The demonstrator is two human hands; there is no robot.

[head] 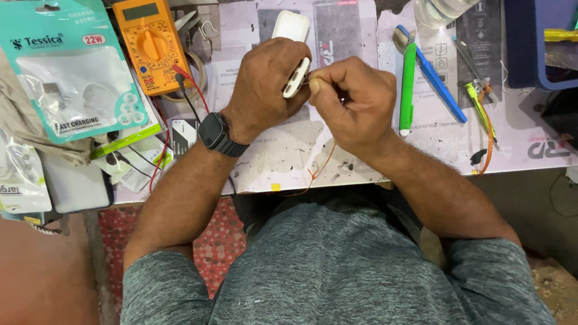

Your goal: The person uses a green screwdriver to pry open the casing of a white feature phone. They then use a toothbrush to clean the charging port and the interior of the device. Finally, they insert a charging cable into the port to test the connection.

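While the left hand [268, 90] keeps a full grasp on a small white charger-like case [296, 78], held on edge just above the middle of the bench, the right hand [349, 99] is clenched tight right beside it at 3 o'clock, fingertips pinching something thin against the case's side; can't tell if that's a wire end or a fine tool. A thin orange wire [322, 165] trails from under the right fist down toward 6 o'clock and over the bench edge. Looks like mid-job to me: the case appears still in one piece, and a second white piece [291, 25] lies at 12 o'clock, just past the hands. The orange multimeter [150, 45] at 10 o'clock has its leads lying loose, untouched. Green and blue tools [421, 72] at 2 o'clock and tweezers [481, 105] farther right also sit unused on the worn paper-covered bench [283, 162].
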